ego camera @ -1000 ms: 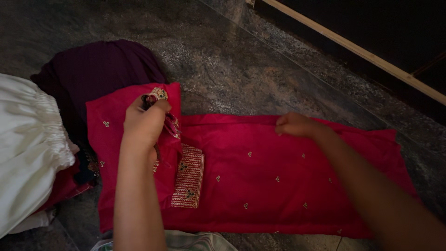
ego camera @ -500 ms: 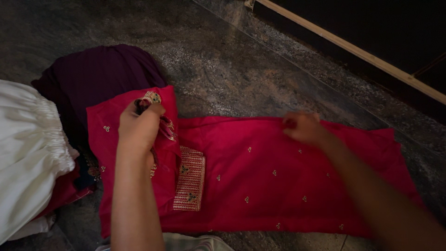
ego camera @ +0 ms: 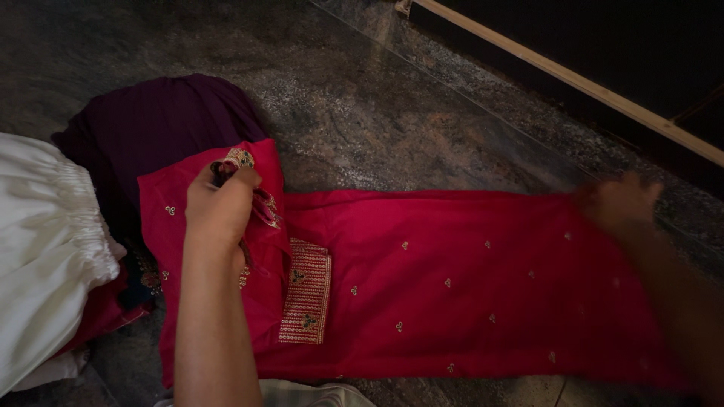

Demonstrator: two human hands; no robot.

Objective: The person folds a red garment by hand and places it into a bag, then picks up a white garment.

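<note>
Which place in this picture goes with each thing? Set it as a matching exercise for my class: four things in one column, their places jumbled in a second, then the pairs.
Things
1. red garment
2. dark purple cloth
3. white gathered cloth
4. gold embroidered panel

Places
A. at the far left edge
B. spread flat across the middle of the stone floor
C. on the red cloth, right of the left forearm
D. bunched beyond the left hand

Pairs: 1-B, 2-D, 3-A, 4-C
</note>
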